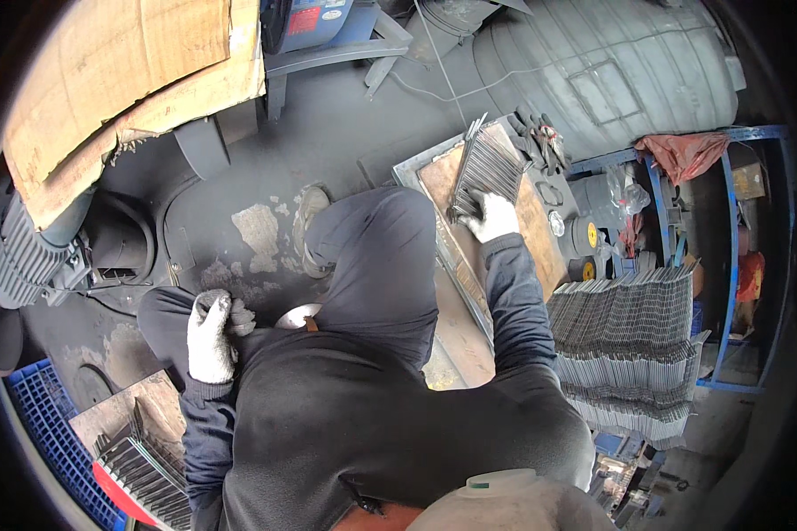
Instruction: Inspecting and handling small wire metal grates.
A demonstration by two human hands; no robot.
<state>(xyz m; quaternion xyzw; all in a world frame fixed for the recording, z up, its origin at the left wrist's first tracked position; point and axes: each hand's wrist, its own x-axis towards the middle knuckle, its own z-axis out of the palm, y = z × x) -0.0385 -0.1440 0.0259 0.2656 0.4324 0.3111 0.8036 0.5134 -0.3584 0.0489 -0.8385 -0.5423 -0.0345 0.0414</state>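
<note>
- In the head view, the person's right hand, in a pale glove, reaches to the far right, its fingers bent against the near end of a bundle of thin dark metal strips. Contact shows, but I cannot tell whether the fingers are clenched around the strips or only pressing on them.
- That bundle lies side by side in a slanted row on a wooden board, to the right of the person's bent right leg.
- The left hand, also gloved, is at the left, over the left leg. Its fingers are curled; I cannot tell whether anything is inside them.
- Just beyond the bundle, to its right, lies a heap of dark gloves.
- On the right, nearer than the board, grey metal strips stand packed in long rows, beside a blue metal frame with a red cloth over its far end.
- At far right lies a large grey ribbed tank.
- At far left are cardboard sheets, with a finned motor nearer.
- At near left, a blue plastic crate sits beside another board and more dark strips.
</note>
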